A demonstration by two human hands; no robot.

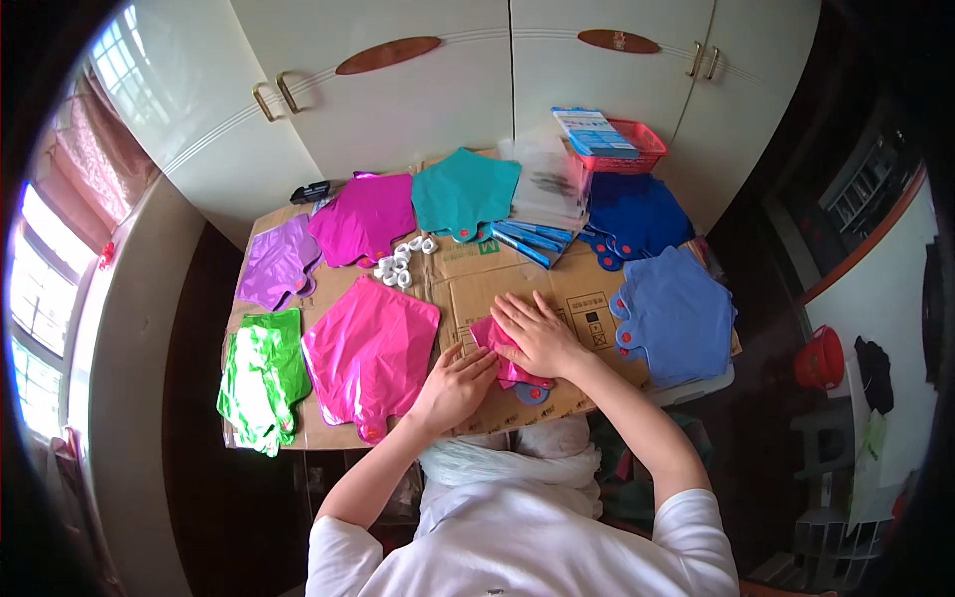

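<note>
A folded pink foil balloon (494, 342) lies on the flattened cardboard (477, 284) in front of me. My right hand (537, 333) lies flat on top of it, fingers spread toward the left. My left hand (456, 386) rests at the balloon's lower left edge, fingertips touching it. A larger flat pink foil balloon (370, 353) lies just left of my left hand.
Flat foil balloons lie around: green (263, 378), purple (279, 264), magenta (364, 217), teal (464, 192), dark blue (637, 214), light blue (676, 313). White rings (400, 264), blue packets (532, 239), clear bags (547, 184) and a red basket (622, 149) lie farther back. White cabinet doors (418, 90) stand behind.
</note>
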